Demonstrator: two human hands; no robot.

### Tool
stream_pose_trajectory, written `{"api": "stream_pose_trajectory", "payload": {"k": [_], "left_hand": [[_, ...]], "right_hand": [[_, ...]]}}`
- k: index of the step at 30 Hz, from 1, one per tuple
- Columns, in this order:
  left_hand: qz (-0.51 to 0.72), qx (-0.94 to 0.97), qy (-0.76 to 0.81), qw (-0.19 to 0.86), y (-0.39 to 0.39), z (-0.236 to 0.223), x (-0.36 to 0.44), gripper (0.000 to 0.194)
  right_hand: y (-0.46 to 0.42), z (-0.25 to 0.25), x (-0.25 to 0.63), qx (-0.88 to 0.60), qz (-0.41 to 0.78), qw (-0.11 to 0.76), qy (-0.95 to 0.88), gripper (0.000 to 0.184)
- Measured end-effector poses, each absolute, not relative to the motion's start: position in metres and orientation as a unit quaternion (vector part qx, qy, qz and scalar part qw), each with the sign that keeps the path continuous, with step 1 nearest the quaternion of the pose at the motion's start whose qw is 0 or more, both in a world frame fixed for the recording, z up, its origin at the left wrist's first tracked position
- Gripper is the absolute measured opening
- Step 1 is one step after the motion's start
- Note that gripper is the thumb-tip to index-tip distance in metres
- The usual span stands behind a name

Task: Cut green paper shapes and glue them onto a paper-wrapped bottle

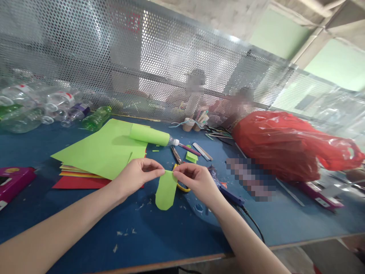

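L hand [140, 173] and R hand [196, 179] pinch the top edge of a green cutout [165, 190], one at each corner; fingers of both closed on the paper. Cutout hangs between them above the blue tabletop [94, 228], rounded end down, nearer the person than the scissors [184, 186], whose yellow handles show partly behind the R hand, blades pointing away.

Paper stack [94, 148] sits beyond the L hand, w/ green sheets on top, yellow & red edges showing below. A green-wrapped bottle [149, 135] lies across its far R part, clear neck toward the pen [190, 149]. Small green scrap [191, 156] just past the scissors' blades, on the R. Glue gun [232, 196], blue, lies R of the R hand, black cord running toward the near edge.

Far L: clear & green bottles [51, 104] on their sides by the perforated metal screen [119, 57]. Purple box [15, 184] at near L. Red plastic bag [282, 142] fills the far R, another purple item [321, 196] partly under it. Cups [192, 123] w/ sticks stand near the screen.
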State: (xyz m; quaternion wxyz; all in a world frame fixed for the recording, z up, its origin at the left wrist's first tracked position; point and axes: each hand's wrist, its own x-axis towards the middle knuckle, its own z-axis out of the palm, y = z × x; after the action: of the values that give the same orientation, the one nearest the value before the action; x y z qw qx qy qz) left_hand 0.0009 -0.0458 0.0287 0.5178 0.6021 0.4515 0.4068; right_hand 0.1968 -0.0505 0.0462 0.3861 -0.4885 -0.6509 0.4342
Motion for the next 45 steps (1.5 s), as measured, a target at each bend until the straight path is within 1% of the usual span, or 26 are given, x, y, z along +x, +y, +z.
{"api": "stream_pose_trajectory", "payload": {"k": [5, 10, 14, 21, 24, 27, 31, 35, 40, 45], "left_hand": [[0.395, 0.605, 0.467, 0.51, -0.044, 0.026, 0.0, 0.026], [0.403, 0.622, 0.438, 0.509, -0.041, 0.024, 0.001, 0.021], [0.407, 0.647, 0.447, 0.464, -0.045, 0.03, 0.001, 0.016], [0.4, 0.663, 0.477, 0.416, -0.052, 0.041, 0.002, 0.016], [0.409, 0.657, 0.459, 0.435, -0.052, 0.041, 0.002, 0.014], [0.423, 0.649, 0.431, 0.463, -0.051, 0.038, 0.002, 0.018], [0.431, 0.636, 0.415, 0.487, -0.047, 0.031, 0.002, 0.015], [0.429, 0.627, 0.408, 0.507, -0.042, 0.025, 0.001, 0.019], [0.427, 0.617, 0.414, 0.515, -0.043, 0.026, 0.001, 0.021], [0.429, 0.626, 0.411, 0.505, -0.043, 0.026, 0.001, 0.019]], "right_hand": [[-0.049, 0.046, 0.197, -0.493, 0.436, 0.37, -0.655, 0.024], [-0.048, 0.044, 0.2, -0.494, 0.442, 0.371, -0.65, 0.024], [-0.047, 0.043, 0.201, -0.492, 0.457, 0.37, -0.643, 0.023], [-0.049, 0.045, 0.199, -0.472, 0.452, 0.393, -0.646, 0.024], [-0.049, 0.045, 0.199, -0.474, 0.44, 0.396, -0.652, 0.023], [-0.048, 0.045, 0.199, -0.476, 0.43, 0.401, -0.654, 0.023], [-0.049, 0.045, 0.199, -0.477, 0.43, 0.397, -0.656, 0.023], [-0.049, 0.044, 0.198, -0.472, 0.438, 0.393, -0.657, 0.024], [-0.049, 0.042, 0.199, -0.475, 0.424, 0.395, -0.662, 0.023], [-0.049, 0.044, 0.2, -0.487, 0.412, 0.387, -0.666, 0.024]]}}
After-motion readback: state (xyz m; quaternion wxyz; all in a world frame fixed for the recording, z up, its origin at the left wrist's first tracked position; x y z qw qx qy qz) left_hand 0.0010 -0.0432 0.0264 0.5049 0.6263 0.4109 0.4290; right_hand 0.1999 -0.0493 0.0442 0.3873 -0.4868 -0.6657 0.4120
